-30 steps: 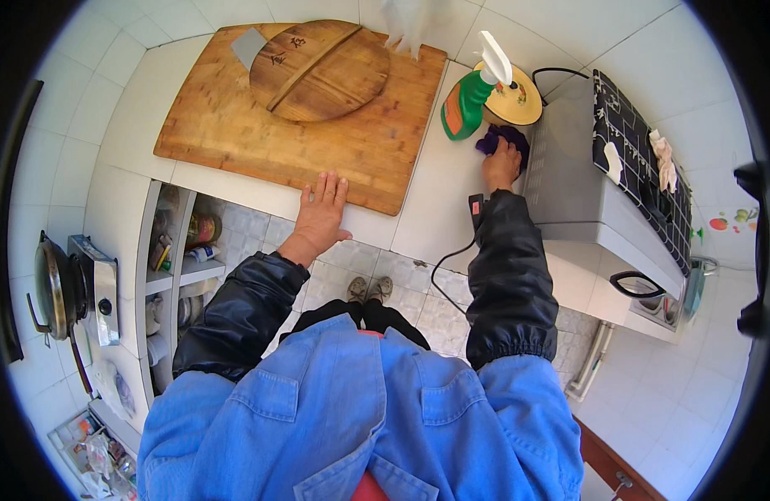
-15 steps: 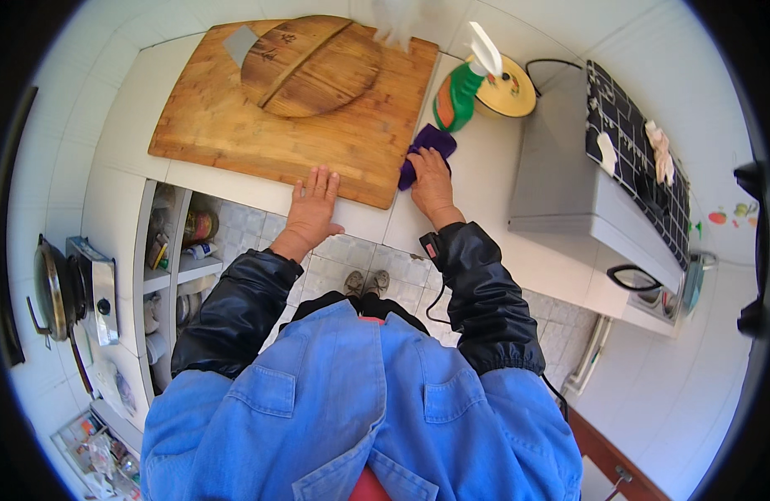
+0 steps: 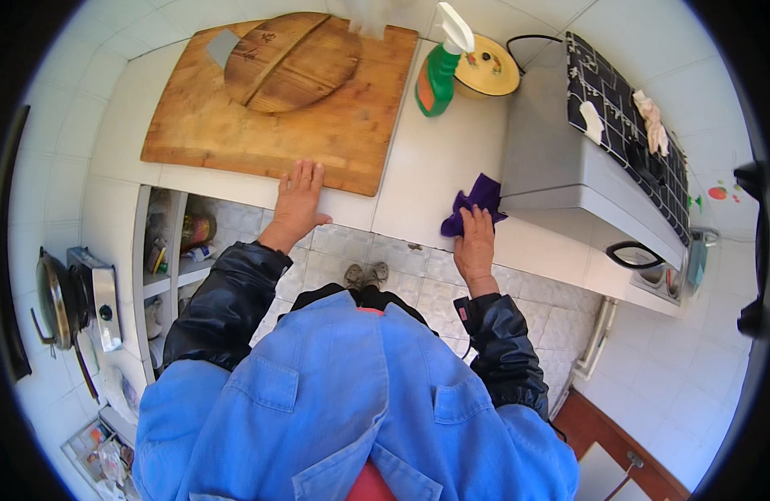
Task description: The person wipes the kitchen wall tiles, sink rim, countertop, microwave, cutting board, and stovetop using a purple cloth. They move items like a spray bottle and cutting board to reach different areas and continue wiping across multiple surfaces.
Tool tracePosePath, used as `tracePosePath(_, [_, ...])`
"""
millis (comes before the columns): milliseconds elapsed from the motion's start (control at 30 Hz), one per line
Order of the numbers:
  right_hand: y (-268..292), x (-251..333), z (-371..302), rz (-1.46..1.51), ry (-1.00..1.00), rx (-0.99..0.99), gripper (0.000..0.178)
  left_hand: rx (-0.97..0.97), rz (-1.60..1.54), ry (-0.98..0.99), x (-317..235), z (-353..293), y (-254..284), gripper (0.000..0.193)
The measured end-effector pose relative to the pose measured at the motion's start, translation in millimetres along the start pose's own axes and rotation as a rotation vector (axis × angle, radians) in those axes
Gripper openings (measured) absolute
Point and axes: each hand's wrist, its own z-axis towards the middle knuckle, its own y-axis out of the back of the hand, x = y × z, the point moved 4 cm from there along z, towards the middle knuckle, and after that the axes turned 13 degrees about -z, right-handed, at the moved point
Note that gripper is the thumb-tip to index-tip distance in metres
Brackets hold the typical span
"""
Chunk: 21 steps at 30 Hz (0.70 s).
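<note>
My left hand (image 3: pixel 297 204) lies flat at the near edge of a large wooden cutting board (image 3: pixel 201 138), fingers stretched onto the wood and thumb out to the side. A round wooden lid (image 3: pixel 318 79) with a crossbar rests on the board. My right hand (image 3: pixel 476 246) is closed on a crumpled purple cloth (image 3: pixel 482 194), pressing it on the white countertop (image 3: pixel 418 188) near the front edge. The cloth lies beside the grey boxy appliance (image 3: pixel 539 163). Part of the cloth is hidden under my fingers.
A green spray bottle (image 3: pixel 437 79) with a white trigger stands right of the board, beside a yellow lidded pot (image 3: pixel 489 71). A black patterned cover (image 3: pixel 627 117) drapes the appliance. Left, open shelves (image 3: pixel 180 250) hold jars, and a pan (image 3: pixel 55 296) sits on a stove.
My right hand has slid the purple cloth from beside the board rightward and nearer, to the appliance. My left hand stays at the board's edge. The whole view has shifted slightly.
</note>
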Motion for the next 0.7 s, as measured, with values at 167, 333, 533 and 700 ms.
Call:
tracePosePath(167, [6.5,17.6,-14.3,0.056,0.27,0.053,0.065,0.005,0.017,-0.002,-3.4,-1.2,2.9,0.126])
tracePosePath(333, [3.0,14.5,-0.5,0.019,0.209,-0.028,0.06,0.008,0.025,0.009,-4.2,-1.2,1.1,0.125])
tracePosePath(533, [-27.4,86.4,68.6,0.047,0.312,-0.157,0.046,-0.012,0.013,0.028,-6.6,-2.3,0.0,0.126])
tracePosePath(700, [-18.3,106.1,45.1,0.17,0.515,-0.117,0.058,-0.02,0.005,0.02,-4.7,-1.6,-0.8,0.126])
